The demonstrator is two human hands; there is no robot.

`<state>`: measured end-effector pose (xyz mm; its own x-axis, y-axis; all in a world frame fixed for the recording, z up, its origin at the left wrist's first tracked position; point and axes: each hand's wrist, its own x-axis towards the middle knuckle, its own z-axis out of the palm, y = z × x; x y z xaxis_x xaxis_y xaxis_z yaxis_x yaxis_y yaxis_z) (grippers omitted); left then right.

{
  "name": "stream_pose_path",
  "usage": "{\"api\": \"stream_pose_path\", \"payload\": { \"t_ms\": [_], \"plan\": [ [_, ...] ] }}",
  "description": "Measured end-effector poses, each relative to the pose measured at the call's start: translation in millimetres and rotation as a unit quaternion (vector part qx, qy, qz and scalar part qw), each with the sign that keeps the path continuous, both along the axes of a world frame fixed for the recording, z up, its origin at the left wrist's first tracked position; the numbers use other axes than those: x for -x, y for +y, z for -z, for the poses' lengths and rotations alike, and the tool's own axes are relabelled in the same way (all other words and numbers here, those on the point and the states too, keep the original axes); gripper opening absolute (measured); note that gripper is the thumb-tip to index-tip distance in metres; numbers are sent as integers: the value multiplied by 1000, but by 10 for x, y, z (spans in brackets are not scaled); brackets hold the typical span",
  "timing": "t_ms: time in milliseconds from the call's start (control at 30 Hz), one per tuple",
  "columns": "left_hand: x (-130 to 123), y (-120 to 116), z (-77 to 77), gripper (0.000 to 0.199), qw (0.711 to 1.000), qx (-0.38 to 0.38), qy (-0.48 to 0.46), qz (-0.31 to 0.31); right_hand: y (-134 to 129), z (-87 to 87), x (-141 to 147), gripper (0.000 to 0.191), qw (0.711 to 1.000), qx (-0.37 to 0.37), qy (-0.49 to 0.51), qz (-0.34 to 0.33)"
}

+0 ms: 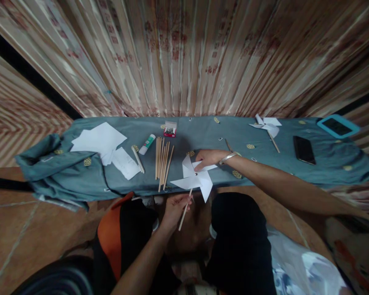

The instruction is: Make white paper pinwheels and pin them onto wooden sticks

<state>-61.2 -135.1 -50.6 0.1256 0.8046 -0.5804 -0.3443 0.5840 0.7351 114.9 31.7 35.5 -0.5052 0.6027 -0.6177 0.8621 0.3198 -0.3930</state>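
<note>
A white paper pinwheel (204, 183) with a small metal pin at its centre is held over the front edge of the cloth-covered table (203, 139). My left hand (174, 207) is closed around its wooden stick (182, 218), below the blades. At the upper right blade, my right hand (211, 157) has its fingers on the paper, some of them hidden from view. Just left of the pinwheel lie several loose wooden sticks (161, 162). Behind those sits a small open red box (170, 130) of metal pins.
Left of the sticks are a glue stick (147, 144), a pale rod (137, 159) and white paper sheets (103, 137). To the right lie another paper pinwheel (269, 126), a black phone (304, 150) and a blue-framed tablet (338, 125). A curtain (187, 61) hangs behind the table.
</note>
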Motion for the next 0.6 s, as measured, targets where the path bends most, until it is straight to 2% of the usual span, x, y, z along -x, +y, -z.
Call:
{"api": "stream_pose_path", "payload": {
  "t_ms": [67,167,333,400,500,600],
  "plan": [
    [4,4,-20,46,1000,-8,-4,-1,18,4,-107,37,999,-13,36,31],
    [10,29,-49,46,1000,-25,-4,1,9,39,-282,40,979,-42,152,130],
    [9,180,-160,46,999,-46,11,3,-100,92,-496,45,885,-122,343,289],
    [-1,281,-236,46,998,-58,13,6,-144,94,-547,44,831,-173,397,350],
    [-29,479,-365,46,997,-77,18,16,-188,132,-591,44,714,-252,472,452],
    [-79,716,-473,47,997,-78,11,27,-211,248,-592,43,610,-266,533,523]
  ]
}}
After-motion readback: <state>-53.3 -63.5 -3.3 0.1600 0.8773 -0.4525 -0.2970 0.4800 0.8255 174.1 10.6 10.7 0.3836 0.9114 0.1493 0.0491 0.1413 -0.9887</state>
